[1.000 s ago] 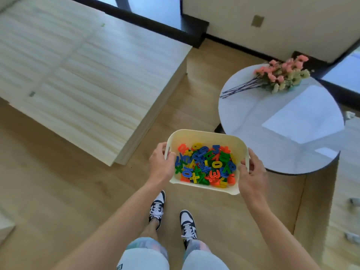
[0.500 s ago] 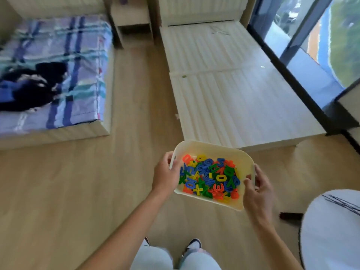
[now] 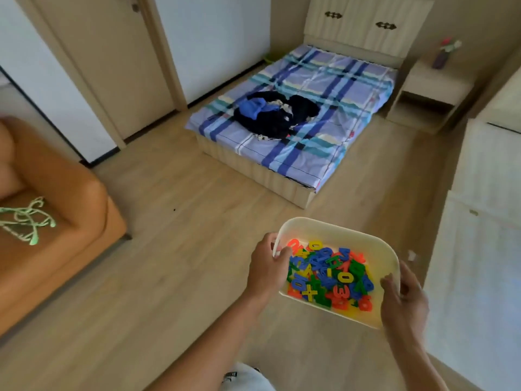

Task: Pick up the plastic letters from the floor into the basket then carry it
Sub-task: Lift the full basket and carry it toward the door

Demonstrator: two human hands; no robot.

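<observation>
I hold a cream plastic basket point(image 3: 352, 235) in the air in front of me, above the wooden floor. It is filled with a heap of coloured plastic letters and numbers point(image 3: 328, 276) in red, blue, green and yellow. My left hand point(image 3: 266, 268) grips the basket's left rim, thumb inside. My right hand point(image 3: 403, 300) grips the right rim near the front corner. The basket tilts slightly toward me. No letters show on the floor.
A low bed with a blue plaid sheet point(image 3: 298, 114) and dark clothes point(image 3: 275, 112) lies ahead. An orange sofa point(image 3: 48, 221) stands at the left, a bare wooden bed platform point(image 3: 485, 249) at the right, a nightstand point(image 3: 431, 91) and a door point(image 3: 112, 60) beyond.
My view has swung left across the room, from the round table and platform to the bed, sofa and door. Both hands keep their grip on the basket.
</observation>
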